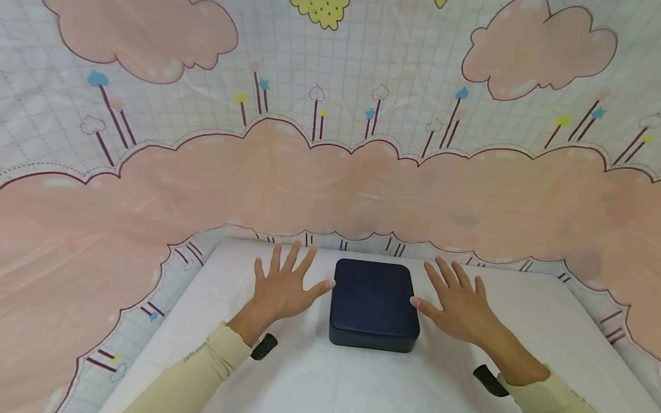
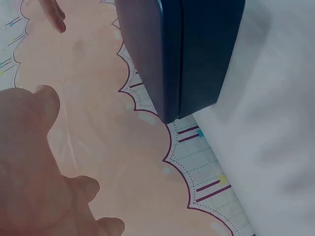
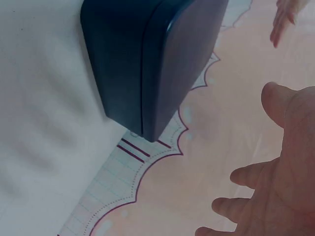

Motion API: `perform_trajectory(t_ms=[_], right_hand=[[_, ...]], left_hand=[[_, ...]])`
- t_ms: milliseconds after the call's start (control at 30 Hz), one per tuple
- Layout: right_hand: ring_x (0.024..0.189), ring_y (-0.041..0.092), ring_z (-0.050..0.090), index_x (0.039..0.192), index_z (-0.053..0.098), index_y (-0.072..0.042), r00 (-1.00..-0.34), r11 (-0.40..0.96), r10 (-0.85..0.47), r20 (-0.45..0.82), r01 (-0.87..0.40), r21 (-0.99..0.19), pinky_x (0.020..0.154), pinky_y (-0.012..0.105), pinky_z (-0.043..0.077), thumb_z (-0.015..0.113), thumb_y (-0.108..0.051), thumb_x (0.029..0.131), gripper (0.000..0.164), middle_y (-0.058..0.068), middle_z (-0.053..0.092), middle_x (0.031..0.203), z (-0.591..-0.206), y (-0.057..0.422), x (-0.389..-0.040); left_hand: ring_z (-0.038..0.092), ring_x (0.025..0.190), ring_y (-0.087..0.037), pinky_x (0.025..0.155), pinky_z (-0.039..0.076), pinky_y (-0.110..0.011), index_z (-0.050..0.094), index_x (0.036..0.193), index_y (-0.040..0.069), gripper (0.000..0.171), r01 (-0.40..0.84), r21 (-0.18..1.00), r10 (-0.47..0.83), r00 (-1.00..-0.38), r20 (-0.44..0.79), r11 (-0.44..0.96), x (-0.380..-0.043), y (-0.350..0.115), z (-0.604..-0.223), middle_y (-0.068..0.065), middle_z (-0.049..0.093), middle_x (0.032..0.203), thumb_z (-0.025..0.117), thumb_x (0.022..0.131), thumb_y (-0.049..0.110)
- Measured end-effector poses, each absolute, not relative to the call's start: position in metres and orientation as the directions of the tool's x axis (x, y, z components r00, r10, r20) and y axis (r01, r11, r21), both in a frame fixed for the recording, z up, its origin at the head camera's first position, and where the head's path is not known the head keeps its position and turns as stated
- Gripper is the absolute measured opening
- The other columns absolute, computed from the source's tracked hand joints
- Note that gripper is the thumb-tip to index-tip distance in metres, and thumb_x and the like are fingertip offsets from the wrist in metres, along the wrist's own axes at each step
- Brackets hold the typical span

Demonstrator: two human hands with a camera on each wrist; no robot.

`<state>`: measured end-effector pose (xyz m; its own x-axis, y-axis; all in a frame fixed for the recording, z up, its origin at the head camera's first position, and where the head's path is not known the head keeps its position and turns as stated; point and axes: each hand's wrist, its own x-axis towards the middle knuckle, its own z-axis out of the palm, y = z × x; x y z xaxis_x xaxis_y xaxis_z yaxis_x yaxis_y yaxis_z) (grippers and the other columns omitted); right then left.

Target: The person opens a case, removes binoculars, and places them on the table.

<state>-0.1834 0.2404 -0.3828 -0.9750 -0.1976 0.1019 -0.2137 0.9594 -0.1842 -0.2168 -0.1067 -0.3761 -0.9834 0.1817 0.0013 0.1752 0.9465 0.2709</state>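
A dark navy box [image 1: 374, 301] with rounded corners lies on the white tabletop. Its side bears a thin seam below the top, visible on the box [image 2: 179, 59] in the left wrist view and on the box [image 3: 142, 69] in the right wrist view. To its left, my left hand [image 1: 283, 291] is spread with straight fingers, the thumb tip overlapping the box's edge in the head view. My right hand [image 1: 459, 310] is spread likewise on the right side. Both wrist views show a gap between hand and box, and neither hand holds anything.
The white tabletop [image 1: 304, 378] extends around the box. Behind it and along its sides hangs a cloth [image 1: 361, 189] printed with pink clouds. A black wrist device [image 1: 264, 346] sits under the left wrist, another black wrist device [image 1: 490, 381] by the right.
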Motion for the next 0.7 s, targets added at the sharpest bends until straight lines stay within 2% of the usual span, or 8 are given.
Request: perform_trajectory(t_ms=[700], right_hand=[[0.156,0.055,0.018,0.164,0.032,-0.01,-0.976,0.954,-0.192,0.099,-0.209,-0.214,0.114,0.087,0.01,0.056,-0.062,0.1,0.086,0.024,0.022,0.172,-0.399,0.241,-0.184]], left_hand=[[0.0,0.164,-0.045,0.124,0.0,-0.076,0.02,0.168,0.031,0.091,0.173,0.285,0.181,-0.983,-0.001,0.943,-0.217,-0.107,-0.393,-0.006,0.006,0.178,0.042,0.095,0.081]])
